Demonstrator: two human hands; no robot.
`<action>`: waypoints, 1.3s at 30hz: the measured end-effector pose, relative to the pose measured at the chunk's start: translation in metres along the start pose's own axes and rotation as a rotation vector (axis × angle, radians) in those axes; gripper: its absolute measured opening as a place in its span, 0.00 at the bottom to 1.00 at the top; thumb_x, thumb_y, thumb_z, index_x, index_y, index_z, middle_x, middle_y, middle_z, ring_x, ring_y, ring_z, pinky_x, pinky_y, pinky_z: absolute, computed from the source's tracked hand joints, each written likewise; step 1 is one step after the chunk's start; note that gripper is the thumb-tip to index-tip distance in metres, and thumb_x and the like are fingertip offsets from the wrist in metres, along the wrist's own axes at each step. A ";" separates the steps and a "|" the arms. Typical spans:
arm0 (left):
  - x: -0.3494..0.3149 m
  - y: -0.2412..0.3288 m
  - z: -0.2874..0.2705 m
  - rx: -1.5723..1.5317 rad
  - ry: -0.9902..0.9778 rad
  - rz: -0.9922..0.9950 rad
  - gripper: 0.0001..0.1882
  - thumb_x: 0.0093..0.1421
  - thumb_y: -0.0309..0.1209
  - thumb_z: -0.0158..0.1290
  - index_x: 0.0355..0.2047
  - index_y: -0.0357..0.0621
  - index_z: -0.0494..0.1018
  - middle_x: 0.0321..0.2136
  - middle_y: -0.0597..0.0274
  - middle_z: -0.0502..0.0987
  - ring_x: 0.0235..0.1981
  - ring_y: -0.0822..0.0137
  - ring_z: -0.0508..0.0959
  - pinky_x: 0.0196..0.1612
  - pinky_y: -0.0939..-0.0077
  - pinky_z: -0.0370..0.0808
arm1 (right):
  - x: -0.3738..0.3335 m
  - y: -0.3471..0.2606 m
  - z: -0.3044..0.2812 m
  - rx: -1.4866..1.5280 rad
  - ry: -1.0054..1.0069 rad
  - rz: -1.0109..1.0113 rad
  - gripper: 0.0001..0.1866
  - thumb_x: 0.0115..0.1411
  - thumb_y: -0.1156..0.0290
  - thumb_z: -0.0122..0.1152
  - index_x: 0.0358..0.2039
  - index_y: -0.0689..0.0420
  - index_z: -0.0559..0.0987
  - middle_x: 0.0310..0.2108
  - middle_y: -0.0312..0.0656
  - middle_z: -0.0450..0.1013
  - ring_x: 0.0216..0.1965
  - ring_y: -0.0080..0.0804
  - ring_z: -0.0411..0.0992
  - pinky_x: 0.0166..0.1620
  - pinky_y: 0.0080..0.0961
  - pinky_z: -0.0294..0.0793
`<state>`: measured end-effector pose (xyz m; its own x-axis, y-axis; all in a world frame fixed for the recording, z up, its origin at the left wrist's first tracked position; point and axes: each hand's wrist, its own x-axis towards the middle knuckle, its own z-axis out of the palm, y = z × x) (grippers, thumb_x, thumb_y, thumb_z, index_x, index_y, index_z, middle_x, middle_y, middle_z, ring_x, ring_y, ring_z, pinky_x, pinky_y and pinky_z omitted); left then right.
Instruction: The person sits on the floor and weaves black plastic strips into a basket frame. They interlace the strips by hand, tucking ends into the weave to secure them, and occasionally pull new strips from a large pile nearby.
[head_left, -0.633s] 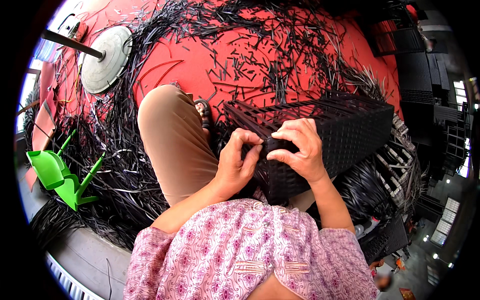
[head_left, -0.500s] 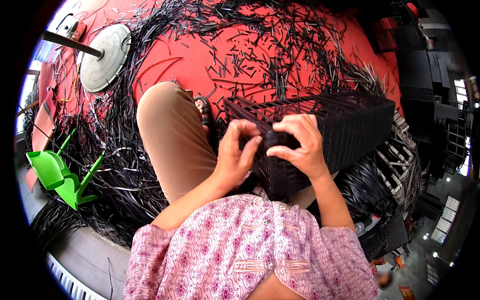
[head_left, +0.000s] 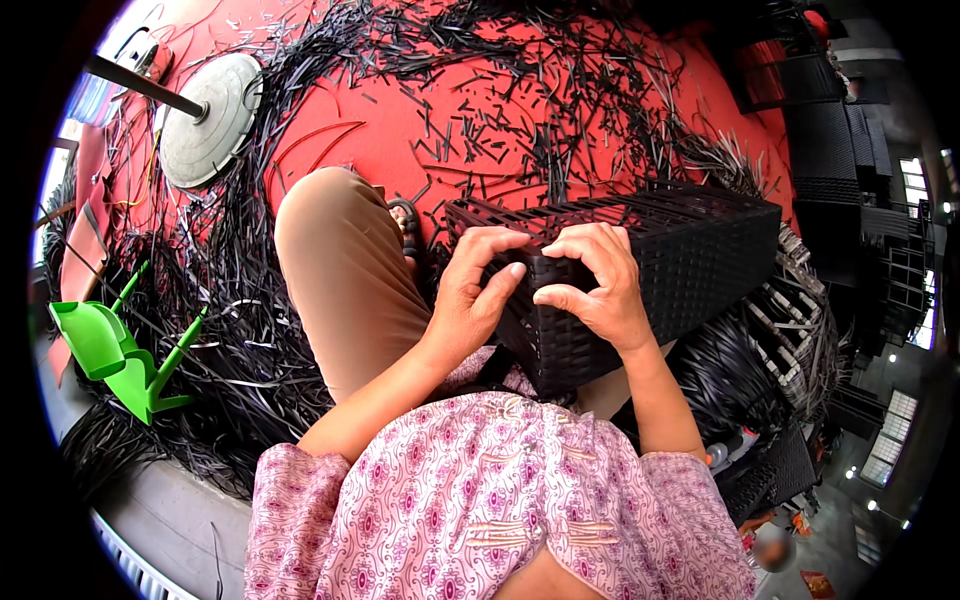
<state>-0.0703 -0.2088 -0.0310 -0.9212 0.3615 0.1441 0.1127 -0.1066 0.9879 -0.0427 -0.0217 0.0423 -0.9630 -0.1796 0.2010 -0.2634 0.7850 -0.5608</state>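
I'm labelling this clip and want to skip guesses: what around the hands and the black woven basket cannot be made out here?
Head view only:
- Near corner of the black woven basket: covered by the left hand and right hand, so any strip pinched there is hidden.
- Basket underside: hidden by its own walls and the lap.
- Lower right stacks: dark, bent by the rim.
- Green plastic stool: lies tipped over, partly behind black strips.

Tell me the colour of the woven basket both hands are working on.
Black, seen in the head view: the woven basket.
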 end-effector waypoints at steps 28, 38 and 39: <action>-0.012 0.005 0.003 -0.191 -0.102 -0.127 0.07 0.61 0.23 0.56 0.36 0.38 0.69 0.31 0.66 0.70 0.35 0.75 0.70 0.41 0.78 0.69 | -0.016 -0.008 -0.006 0.051 -0.030 0.035 0.21 0.41 0.58 0.76 0.34 0.52 0.79 0.34 0.34 0.74 0.39 0.34 0.71 0.47 0.31 0.63; -0.028 0.002 0.011 -0.221 -0.029 -0.191 0.09 0.61 0.19 0.56 0.36 0.41 0.67 0.34 0.67 0.69 0.38 0.76 0.71 0.45 0.81 0.68 | -0.014 -0.006 -0.008 0.044 -0.068 0.032 0.24 0.39 0.58 0.78 0.36 0.52 0.79 0.36 0.36 0.74 0.41 0.35 0.72 0.48 0.32 0.64; -0.028 0.002 0.012 -0.223 -0.024 -0.200 0.09 0.61 0.19 0.56 0.36 0.41 0.67 0.34 0.67 0.70 0.38 0.76 0.71 0.45 0.81 0.68 | -0.014 -0.006 -0.009 0.046 -0.076 0.034 0.24 0.39 0.58 0.78 0.36 0.52 0.79 0.37 0.36 0.74 0.41 0.36 0.71 0.48 0.32 0.64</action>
<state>-0.0401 -0.2083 -0.0321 -0.9077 0.4169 -0.0478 -0.1567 -0.2312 0.9602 -0.0274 -0.0184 0.0501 -0.9726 -0.1990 0.1203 -0.2308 0.7639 -0.6027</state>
